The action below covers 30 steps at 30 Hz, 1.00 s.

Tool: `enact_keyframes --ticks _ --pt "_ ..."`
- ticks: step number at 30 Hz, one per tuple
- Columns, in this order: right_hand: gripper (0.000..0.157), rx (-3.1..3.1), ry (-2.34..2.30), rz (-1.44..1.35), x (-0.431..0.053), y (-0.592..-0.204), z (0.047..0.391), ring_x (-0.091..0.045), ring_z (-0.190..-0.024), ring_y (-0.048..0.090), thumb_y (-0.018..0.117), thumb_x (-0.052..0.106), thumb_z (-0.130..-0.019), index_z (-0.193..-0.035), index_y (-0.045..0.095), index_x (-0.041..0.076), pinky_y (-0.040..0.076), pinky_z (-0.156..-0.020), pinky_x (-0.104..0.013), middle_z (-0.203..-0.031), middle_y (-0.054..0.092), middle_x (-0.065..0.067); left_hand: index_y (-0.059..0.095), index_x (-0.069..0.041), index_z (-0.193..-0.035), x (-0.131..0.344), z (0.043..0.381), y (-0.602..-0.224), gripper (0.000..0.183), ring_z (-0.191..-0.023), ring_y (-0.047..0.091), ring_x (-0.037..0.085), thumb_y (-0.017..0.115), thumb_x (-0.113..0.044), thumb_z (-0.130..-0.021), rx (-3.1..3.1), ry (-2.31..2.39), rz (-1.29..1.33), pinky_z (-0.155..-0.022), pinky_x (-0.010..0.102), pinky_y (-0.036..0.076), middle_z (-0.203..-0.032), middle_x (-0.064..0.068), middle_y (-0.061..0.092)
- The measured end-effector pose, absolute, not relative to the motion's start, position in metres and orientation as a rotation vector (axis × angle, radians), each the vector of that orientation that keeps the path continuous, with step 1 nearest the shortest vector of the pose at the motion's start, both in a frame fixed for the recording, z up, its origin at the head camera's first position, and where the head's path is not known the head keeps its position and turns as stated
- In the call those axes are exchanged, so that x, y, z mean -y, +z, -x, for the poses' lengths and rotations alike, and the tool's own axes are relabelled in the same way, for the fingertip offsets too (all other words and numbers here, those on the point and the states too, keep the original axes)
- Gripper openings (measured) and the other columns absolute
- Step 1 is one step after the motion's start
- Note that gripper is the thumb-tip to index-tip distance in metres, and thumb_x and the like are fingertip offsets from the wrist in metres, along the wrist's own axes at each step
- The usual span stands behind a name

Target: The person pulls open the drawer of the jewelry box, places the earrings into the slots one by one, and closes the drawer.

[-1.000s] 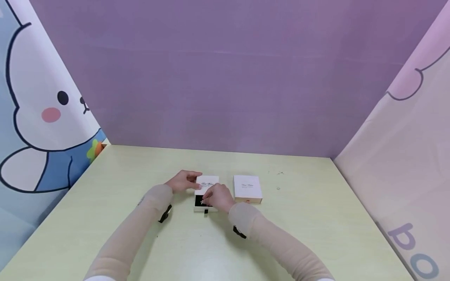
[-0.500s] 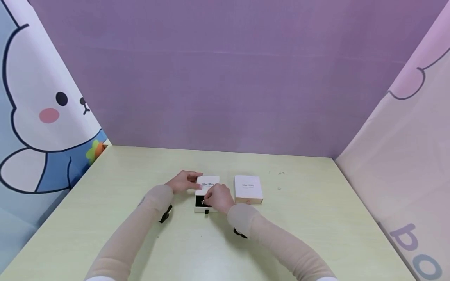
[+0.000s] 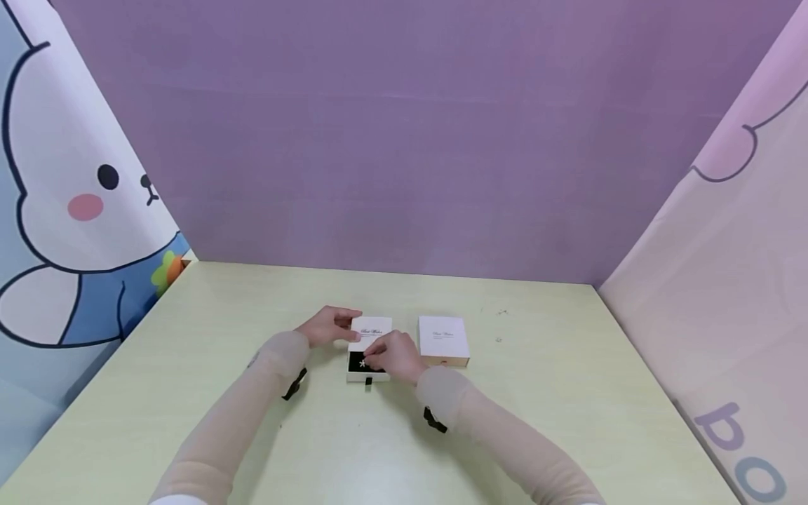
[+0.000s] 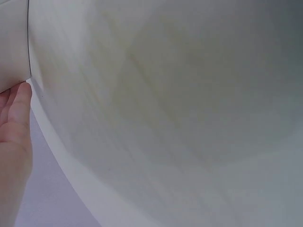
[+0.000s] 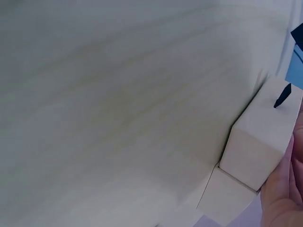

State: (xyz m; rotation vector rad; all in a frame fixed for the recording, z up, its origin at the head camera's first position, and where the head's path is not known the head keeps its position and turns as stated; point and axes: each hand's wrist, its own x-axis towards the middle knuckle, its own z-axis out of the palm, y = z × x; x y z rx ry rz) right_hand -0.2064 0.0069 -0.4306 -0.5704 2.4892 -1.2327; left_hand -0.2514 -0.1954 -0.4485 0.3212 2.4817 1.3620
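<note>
Spreading pale yellow-green between purple and cartoon-printed walls: worktop (image 3: pixel 536 421). Lying around the worktop's middle, nearer the far edge than the near one: white sleeve box (image 3: pixel 372 328) with its drawer (image 3: pixel 367 369) pulled out toward the near edge, black lining showing, a black pull tab (image 3: pixel 369 381) hanging off the drawer's near end. Sitting just to the right of it, apart from both hands, closer to the right edge: second white box (image 3: pixel 444 339), closed. Resting against the sleeve box's left side, fingers curled round its far-left corner and gripping it: left hand (image 3: pixel 325 326). Hovering over the open drawer, fingertips drawn together above the lining: right hand (image 3: pixel 394 355); actually pinching anything or not, impossible to tell at this size. Glinting on the black lining, just beside those fingertips: small pale trinket (image 3: pixel 362 363), too tiny to make out further.
</note>
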Motion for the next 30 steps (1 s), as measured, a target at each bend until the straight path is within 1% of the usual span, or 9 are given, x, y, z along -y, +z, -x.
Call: enact_keyframes --ticks 5,9,12,16,18,21,24,28,30 --pt "0.012 -2.368 -1.314 0.591 -0.014 -0.427 0.208 -0.012 -0.074 0.067 0.066 0.01 -0.084 -0.092 0.072 0.005 0.055 -0.066 -0.023 -0.087 0.072 -0.007 0.044 -0.002 -0.135 0.196 0.252 -0.449 0.064 -0.123 0.046 0.033 0.071 -0.022 -0.081 -2.483 1.347 -0.317 -0.103 0.044 0.038 -0.134 0.019 0.048" --pt "0.016 -2.332 -1.387 0.629 -0.023 -0.416 0.207 -0.019 -0.077 0.068 0.065 0.009 -0.084 -0.096 0.071 0.0 0.056 -0.071 -0.028 -0.091 0.071 -0.011 0.044 -0.001 -0.135 0.198 0.253 -0.449 0.064 -0.123 0.045 0.032 0.07 -0.021 -0.081 -2.484 1.351 -0.317 -0.103 0.044 0.038 -0.135 0.019 0.047" --pt "0.018 -2.341 -1.408 0.658 -0.031 -0.406 0.207 -0.023 -0.08 0.068 0.064 0.01 -0.085 -0.098 0.069 -0.002 0.055 -0.074 -0.03 -0.092 0.07 -0.012 0.044 0.0 -0.135 0.201 0.253 -0.448 0.062 -0.124 0.045 0.033 0.07 -0.019 -0.081 -2.483 1.368 -0.31 -0.103 0.045 0.037 -0.136 0.02 0.046" --pt "0.018 -2.408 -1.36 0.697 -0.045 -0.394 0.208 -0.026 -0.084 0.067 0.063 0.011 -0.086 -0.099 0.07 0.001 0.055 -0.073 -0.03 -0.092 0.07 -0.009 0.043 0.0 -0.135 0.205 0.253 -0.448 0.063 -0.124 0.044 0.034 0.07 -0.018 -0.081 -2.47 1.385 -0.308 -0.104 0.045 0.037 -0.136 0.021 0.045" --pt "0.016 -2.45 -1.331 0.721 -0.054 -0.389 0.208 -0.026 -0.084 0.066 0.063 0.01 -0.086 -0.099 0.07 0.003 0.055 -0.073 -0.029 -0.092 0.07 -0.009 0.043 -0.001 -0.135 0.205 0.254 -0.45 0.063 -0.124 0.044 0.034 0.071 -0.018 -0.081 -2.459 1.394 -0.306 -0.104 0.044 0.037 -0.137 0.021 0.044" --pt "0.014 -2.525 -1.28 0.723 -0.07 -0.383 0.21 -0.019 -0.083 0.066 0.063 0.011 -0.086 -0.098 0.071 0.008 0.054 -0.072 -0.025 -0.094 0.07 -0.006 0.043 0.0 -0.135 0.207 0.257 -0.452 0.064 -0.125 0.043 0.034 0.071 -0.017 -0.08 -2.454 1.398 -0.315 -0.103 0.044 0.037 -0.137 0.021 0.043" --pt "0.014 -2.59 -1.249 0.702 -0.086 -0.378 0.213 -0.012 -0.081 0.063 0.063 0.011 -0.086 -0.097 0.071 0.01 0.053 -0.071 -0.025 -0.094 0.069 -0.004 0.042 0.0 -0.135 0.208 0.258 -0.454 0.064 -0.125 0.043 0.034 0.071 -0.017 -0.081 -2.451 1.401 -0.329 -0.103 0.045 0.037 -0.138 0.022 0.043" --pt "0.014 -2.678 -1.224 0.672 -0.108 -0.374 0.221 -0.013 -0.079 0.062 0.063 0.009 -0.086 -0.097 0.071 0.006 0.053 -0.068 -0.026 -0.093 0.069 -0.006 0.043 -0.001 -0.135 0.209 0.257 -0.452 0.064 -0.125 0.044 0.033 0.071 -0.019 -0.08 -2.448 1.395 -0.321 -0.103 0.044 0.037 -0.137 0.021 0.044" --pt "0.015 -2.724 -1.2 0.659 -0.116 -0.374 0.226 -0.014 -0.08 0.061 0.062 0.009 -0.086 -0.097 0.07 0.004 0.053 -0.068 -0.027 -0.095 0.069 -0.007 0.043 -0.001 -0.135 0.21 0.257 -0.451 0.065 -0.124 0.044 0.033 0.071 -0.02 -0.08 -2.459 1.381 -0.316 -0.103 0.044 0.037 -0.137 0.021 0.044"
